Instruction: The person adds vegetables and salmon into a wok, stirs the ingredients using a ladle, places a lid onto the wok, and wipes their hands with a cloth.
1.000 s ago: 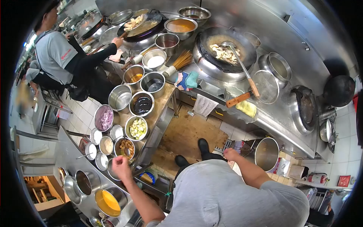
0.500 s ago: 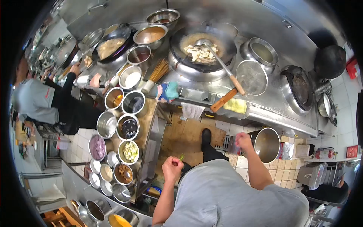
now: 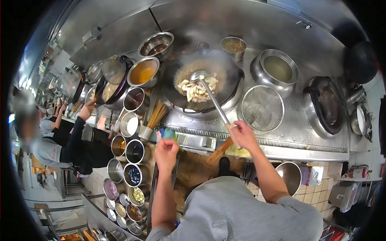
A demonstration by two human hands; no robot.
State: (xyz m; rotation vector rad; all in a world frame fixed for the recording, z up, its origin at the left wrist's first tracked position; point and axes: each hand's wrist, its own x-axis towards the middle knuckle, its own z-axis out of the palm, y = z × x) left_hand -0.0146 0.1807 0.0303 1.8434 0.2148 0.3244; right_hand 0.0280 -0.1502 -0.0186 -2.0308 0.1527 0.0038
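Note:
My left hand [image 3: 166, 154] is raised near the front edge of the stove, its fingers pinched together. A bit of green sprig [image 3: 176, 139] shows beside the fingertips. My right hand [image 3: 244, 136] is closed on the wooden handle end of a long ladle [image 3: 215, 100]. The ladle's bowl rests on pale sliced food [image 3: 197, 93] in a wok [image 3: 231, 94] of bubbling liquid. Steam rises over the wok.
Right of the wok are a round strainer [image 3: 263, 108], a metal pot [image 3: 278, 67] and another wok [image 3: 325, 105]. Bowls of ingredients, one with dark sauce [image 3: 133, 174], line the left. A bamboo brush [image 3: 157, 114] lies beside the stove. A co-worker [image 3: 48, 150] stands far left.
The view has turned and moved nearer the stove. My left hand went from the ingredient bowls to the stove's front edge. My right hand rose from low right and took the ladle handle.

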